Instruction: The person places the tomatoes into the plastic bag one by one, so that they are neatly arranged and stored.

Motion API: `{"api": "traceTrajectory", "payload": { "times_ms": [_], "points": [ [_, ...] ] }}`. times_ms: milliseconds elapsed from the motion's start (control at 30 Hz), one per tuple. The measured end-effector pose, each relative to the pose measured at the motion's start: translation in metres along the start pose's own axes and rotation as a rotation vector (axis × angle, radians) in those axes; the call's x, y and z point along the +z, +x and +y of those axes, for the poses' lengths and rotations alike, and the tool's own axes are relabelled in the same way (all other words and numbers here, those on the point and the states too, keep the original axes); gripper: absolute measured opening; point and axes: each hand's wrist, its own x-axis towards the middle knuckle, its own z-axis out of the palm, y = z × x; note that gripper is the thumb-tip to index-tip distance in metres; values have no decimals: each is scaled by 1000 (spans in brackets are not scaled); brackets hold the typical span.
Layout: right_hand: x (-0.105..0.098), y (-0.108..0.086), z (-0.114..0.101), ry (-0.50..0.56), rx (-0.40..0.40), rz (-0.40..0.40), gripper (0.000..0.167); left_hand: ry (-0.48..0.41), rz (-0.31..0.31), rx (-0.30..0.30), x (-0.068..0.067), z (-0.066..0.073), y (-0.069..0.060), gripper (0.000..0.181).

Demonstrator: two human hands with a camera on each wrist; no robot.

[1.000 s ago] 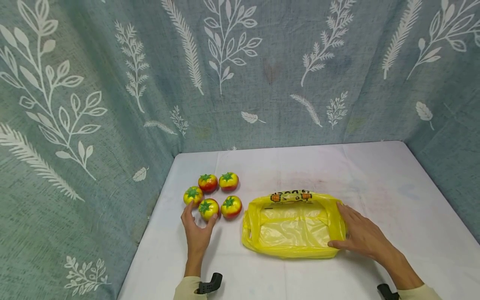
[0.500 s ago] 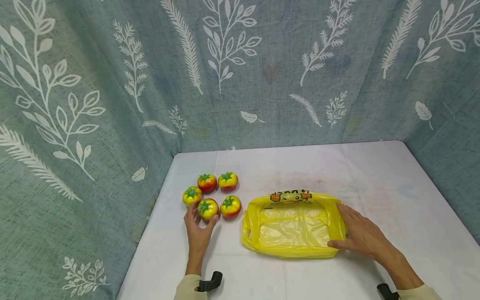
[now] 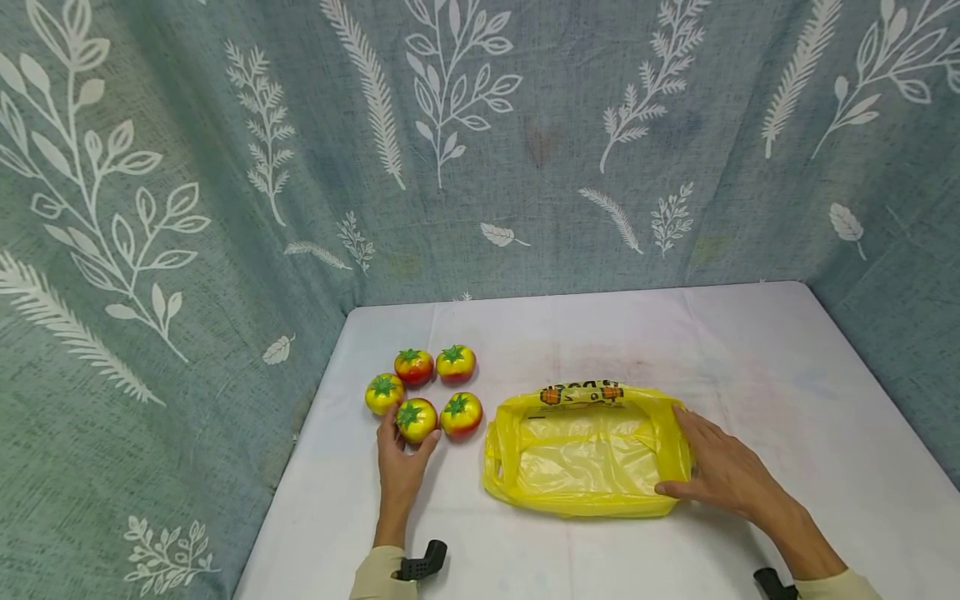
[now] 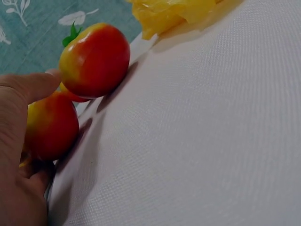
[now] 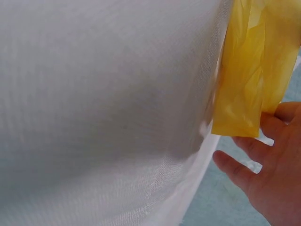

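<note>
Fingers of the left hand [image 3: 401,468] curve round the front-left tomato [image 3: 416,420], thumb to its right and the others to its left, so that it is flanked on both sides; firmness of contact, partly hidden by the hand, cannot be judged. This tomato sits on the tabletop [image 3: 540,558] near four other tomatoes [image 3: 462,413]. The right hand [image 3: 723,462], fingers spread and touching the yellow plastic bag [image 3: 588,503], presumably steadies its gaping mouth.
</note>
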Motion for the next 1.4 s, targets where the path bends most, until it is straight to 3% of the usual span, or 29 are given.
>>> {"api": "traceTrajectory", "payload": {
  "times_ms": [567, 1000, 1200, 1400],
  "points": [
    [-1, 0, -1, -5, 0, 2, 130, 41, 20, -1, 1, 0, 0, 84],
    [-4, 1, 2, -7, -13, -2, 129, -3, 34, 19, -3, 12, -1, 81],
    [-5, 0, 2, -4, -18, 1, 129, -19, 37, 67, -2, 16, 2, 80],
    [-6, 0, 3, -5, -27, 9, 129, -57, 13, 117, 1, 30, 2, 78]
  ]
}}
